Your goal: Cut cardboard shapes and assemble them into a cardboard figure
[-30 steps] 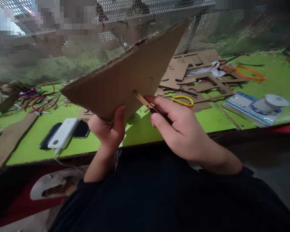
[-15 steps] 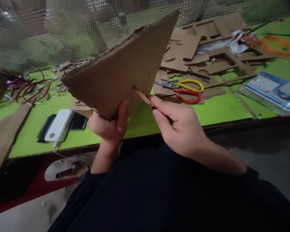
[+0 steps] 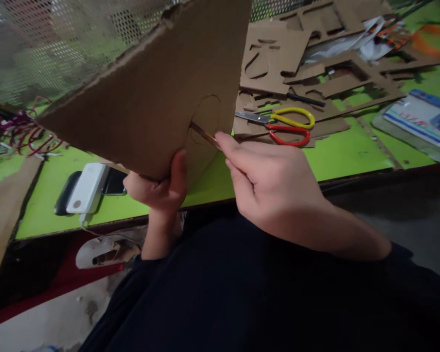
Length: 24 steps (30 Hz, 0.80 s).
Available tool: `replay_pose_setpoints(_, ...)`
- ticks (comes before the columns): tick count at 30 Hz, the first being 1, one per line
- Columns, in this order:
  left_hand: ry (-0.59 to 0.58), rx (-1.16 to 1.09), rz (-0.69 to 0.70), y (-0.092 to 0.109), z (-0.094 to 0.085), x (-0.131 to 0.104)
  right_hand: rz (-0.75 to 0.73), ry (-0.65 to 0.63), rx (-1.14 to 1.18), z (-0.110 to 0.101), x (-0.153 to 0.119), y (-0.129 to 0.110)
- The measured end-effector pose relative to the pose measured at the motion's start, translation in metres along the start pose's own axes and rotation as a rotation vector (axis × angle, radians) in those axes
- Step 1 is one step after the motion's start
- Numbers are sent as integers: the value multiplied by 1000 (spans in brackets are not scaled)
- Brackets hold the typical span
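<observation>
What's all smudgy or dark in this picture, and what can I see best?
Head view: the orange loop and the mesh look smeared, while the scissors are clearer; the cardboard sheet looks shadowy, the green table brighter, and the dark top shows little detail.

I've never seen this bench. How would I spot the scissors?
On the green table, find the pile of brown cardboard cutouts beyond the right hand. The scissors lie at its front, blades pointing left. One handle loop is yellow, the other red, unlike the brown pieces around them.
</observation>
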<state>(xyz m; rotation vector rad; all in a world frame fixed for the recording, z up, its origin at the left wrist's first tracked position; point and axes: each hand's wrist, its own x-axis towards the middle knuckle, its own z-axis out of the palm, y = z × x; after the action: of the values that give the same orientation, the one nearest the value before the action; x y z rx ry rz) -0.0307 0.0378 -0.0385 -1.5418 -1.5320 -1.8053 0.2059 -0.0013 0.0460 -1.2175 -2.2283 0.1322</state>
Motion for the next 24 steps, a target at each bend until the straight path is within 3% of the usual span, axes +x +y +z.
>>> replay_pose_setpoints(7, -17, -56, 12, 7, -1, -4, 46, -74, -49, -4, 14, -8)
replay_pose_setpoints(13, 34, 21, -101, 15, 0, -4, 26, -87, -83, -3, 16, -7)
replay_pose_setpoints(18, 18, 49, -110, 8, -1, -4, -19, 4, -112, -1, 1, -3)
replay_pose_setpoints(24, -29, -4, -53, 0, -6, -6, -47, -39, -161, -1, 7, -1)
